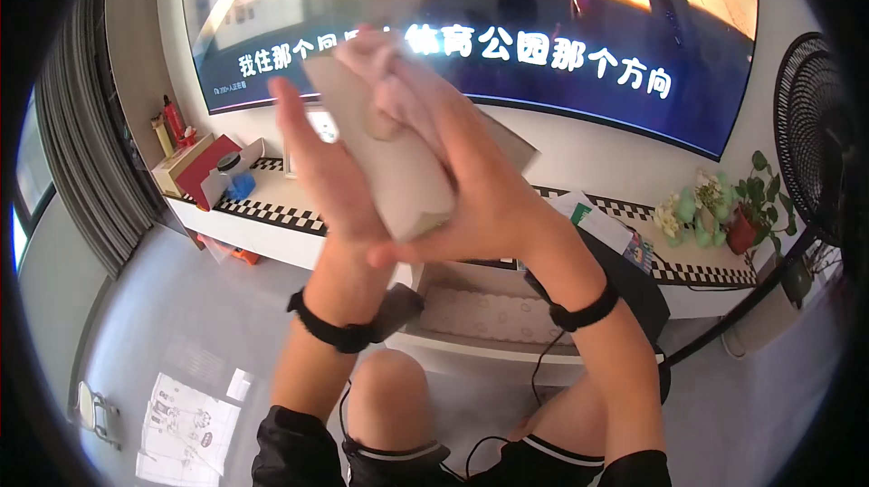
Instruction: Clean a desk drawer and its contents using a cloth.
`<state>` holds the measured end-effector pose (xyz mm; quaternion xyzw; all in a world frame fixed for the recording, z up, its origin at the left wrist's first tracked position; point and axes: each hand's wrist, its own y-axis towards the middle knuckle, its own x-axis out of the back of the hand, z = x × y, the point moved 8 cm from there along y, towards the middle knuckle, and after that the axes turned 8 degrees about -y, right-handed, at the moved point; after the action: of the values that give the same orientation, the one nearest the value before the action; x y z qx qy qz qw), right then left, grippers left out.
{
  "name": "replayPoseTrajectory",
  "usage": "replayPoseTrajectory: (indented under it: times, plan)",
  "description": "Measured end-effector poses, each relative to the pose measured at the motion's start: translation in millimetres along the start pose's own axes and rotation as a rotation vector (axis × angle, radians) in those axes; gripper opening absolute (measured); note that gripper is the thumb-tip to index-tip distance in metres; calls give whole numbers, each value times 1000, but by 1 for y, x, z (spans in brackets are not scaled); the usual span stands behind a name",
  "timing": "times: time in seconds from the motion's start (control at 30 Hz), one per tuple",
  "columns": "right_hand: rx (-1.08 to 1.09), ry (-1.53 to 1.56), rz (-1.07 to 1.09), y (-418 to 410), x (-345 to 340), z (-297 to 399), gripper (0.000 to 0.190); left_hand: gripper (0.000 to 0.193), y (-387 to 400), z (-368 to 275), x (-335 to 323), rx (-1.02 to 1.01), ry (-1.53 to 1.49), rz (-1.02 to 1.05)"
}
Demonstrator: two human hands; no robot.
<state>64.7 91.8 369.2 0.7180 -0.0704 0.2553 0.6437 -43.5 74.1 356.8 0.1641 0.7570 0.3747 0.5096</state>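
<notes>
A pale beige, flat box-like object [400, 181] is held up in front of me, blurred by motion. My left hand [333, 181] bears it from the left and below, its thumb sticking out to the side and the other fingers mostly hidden behind it. Over its upper face, my right hand [489, 195] presses a bunched pinkish cloth [380, 66]. A greyish flat corner [516, 144] shows beyond the right hand; I cannot tell whether it belongs to the same object. Black straps circle both wrists.
Below the hands, a drawer [489, 314] stands pulled out of the white TV cabinet [278, 225]. On top are an open box [210, 168], papers [597, 225] and a potted plant [743, 229]. A lit television [475, 66] hangs behind; a black fan [815, 141] stands right. Printed sheets [187, 429] lie on the floor.
</notes>
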Motion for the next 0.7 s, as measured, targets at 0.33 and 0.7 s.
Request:
replayPoseTrajectory:
  times: [0.33, 0.7]
  plan:
    - [-188, 612, -177, 88, -43, 42, 23, 64, -14, -136, -82, -527, 949, -112]
    - [-600, 731, -439, 49, -173, -4, 31, 33, -108, -251, 35, 11, 1433, -483]
